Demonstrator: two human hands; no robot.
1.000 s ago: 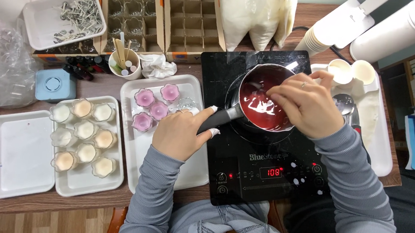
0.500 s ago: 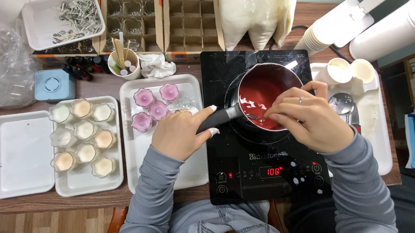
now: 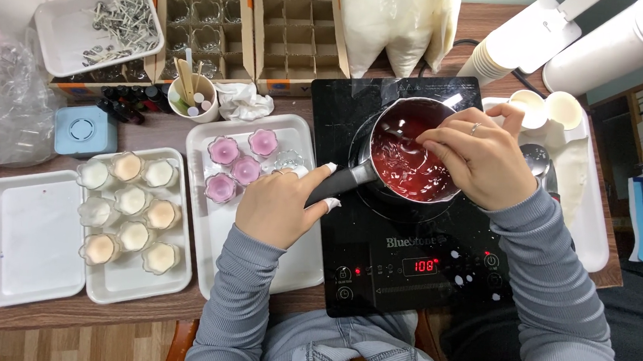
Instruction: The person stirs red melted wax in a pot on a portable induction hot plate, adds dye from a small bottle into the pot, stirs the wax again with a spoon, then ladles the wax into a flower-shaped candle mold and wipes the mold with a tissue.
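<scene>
Low in the frame, the black induction cooker (image 3: 406,262) sits on the desk (image 3: 152,127). At mid-frame, the left hand (image 3: 282,204) wraps the handle of the saucepan (image 3: 414,153) (red liquid inside). Just beyond, right of centre, the right hand (image 3: 481,158) pinches a thin stirrer (image 3: 400,135) dipped in the liquid.

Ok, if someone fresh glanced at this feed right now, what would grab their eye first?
Probably the small pot of bright red liquid on the black cooktop, right of centre: the left hand grips its handle while the right hand holds a utensil in the liquid. Next, the pink flower-shaped candles on the white middle tray, and the pale filled cups further left.
</scene>
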